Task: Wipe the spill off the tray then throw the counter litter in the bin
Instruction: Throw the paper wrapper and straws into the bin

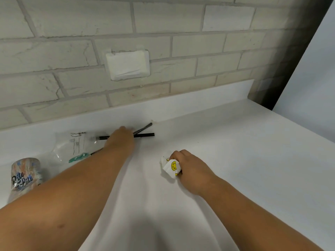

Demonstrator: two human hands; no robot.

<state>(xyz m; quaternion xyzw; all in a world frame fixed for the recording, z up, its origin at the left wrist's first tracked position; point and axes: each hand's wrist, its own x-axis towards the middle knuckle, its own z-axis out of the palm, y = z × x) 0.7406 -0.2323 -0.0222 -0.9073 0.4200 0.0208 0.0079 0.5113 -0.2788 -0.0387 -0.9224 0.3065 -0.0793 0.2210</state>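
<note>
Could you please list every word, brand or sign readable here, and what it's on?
"Rite Lite": on the patterned container at left.
Green round logo and black print, too blurred to read: on the clear plastic cup.
Yellow smiley face, no words: on the crumpled napkin the right hand grips.

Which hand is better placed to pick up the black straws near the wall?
Left. The left hand is directly over the two thin black plastic straws; the right hand is busy, gripping a crumpled white paper napkin with a yellow smiley.

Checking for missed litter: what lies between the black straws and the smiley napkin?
Only bare counter, in the head view, between straws and napkin.
</note>
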